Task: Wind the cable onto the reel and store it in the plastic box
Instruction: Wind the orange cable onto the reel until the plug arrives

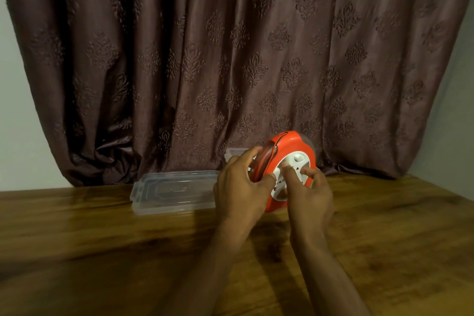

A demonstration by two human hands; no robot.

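An orange cable reel point(289, 146) with a white socket face point(295, 161) is held upright above the wooden table point(102, 238). My left hand point(238, 187) grips its left rim, fingers curled over the wound reddish cable point(264, 159). My right hand point(310, 195) holds the white centre, fingertips curled on the socket face. A clear plastic box point(236, 152) shows only as a corner behind the reel, mostly hidden by my left hand. Its clear lid point(174, 191) lies flat on the table to the left.
A dark brown patterned curtain point(230, 59) hangs right behind the table's far edge. Pale wall shows at the far left and far right. The table's right edge runs diagonally at the right.
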